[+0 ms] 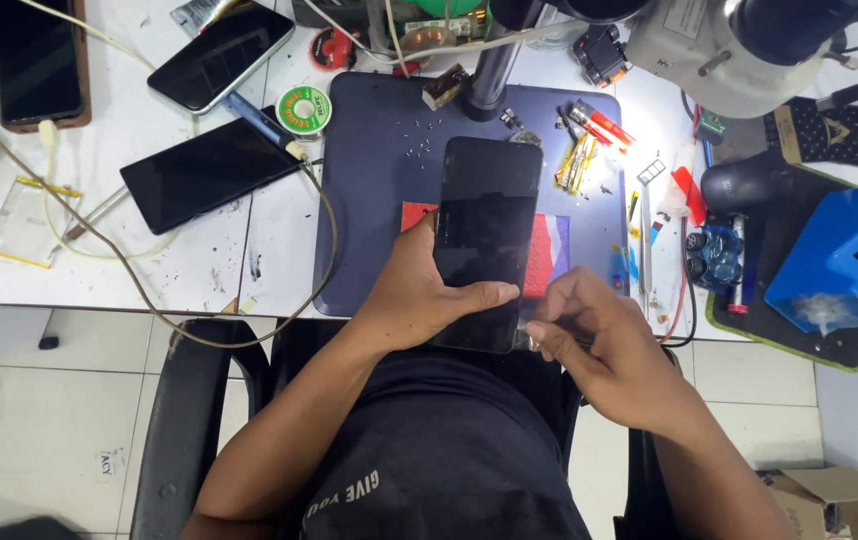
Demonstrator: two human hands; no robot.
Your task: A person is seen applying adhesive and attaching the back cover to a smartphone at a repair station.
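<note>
Here the left hand grips the black smartphone while the right hand pinches a thin tool at its lower corner; steady, shallow pressure suits.

Hidden, cropped and too fine to read at the repair surface

The left hand covered the lower left of the dark, glossy rectangular smartphone, and whatever thin thing the right hand pinched at the phone's lower right corner was blurred and too small to tell. The red rectangular sheet lay mostly hidden beneath the phone. The grey microscope head and the black phone in a brown case were cut off by the top edge, the cardboard box by the bottom. The tiny silver screws on the navy work mat were too small to count.
</note>
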